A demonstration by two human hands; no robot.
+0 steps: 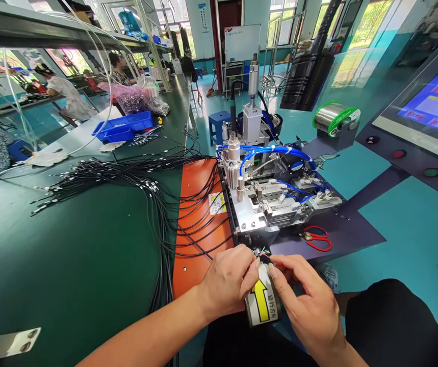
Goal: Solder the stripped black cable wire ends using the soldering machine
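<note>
My left hand is closed around a black cable close to its stripped end. Thin coloured wires, red, white and green among them, fan out just beyond the fingertips. Beside them my right hand has its thumb and index finger pinched together; whatever lies between them is too small to make out. Below both hands is a metal block with a white label and a yellow arrow. The front of a bench machine with cylinders and blue air hoses stands right behind the fingers.
Black cables run over the green table and an orange plate. Red-handled scissors lie right of the machine. A solder wire spool, control panel and blue bin stand around. People sit at left.
</note>
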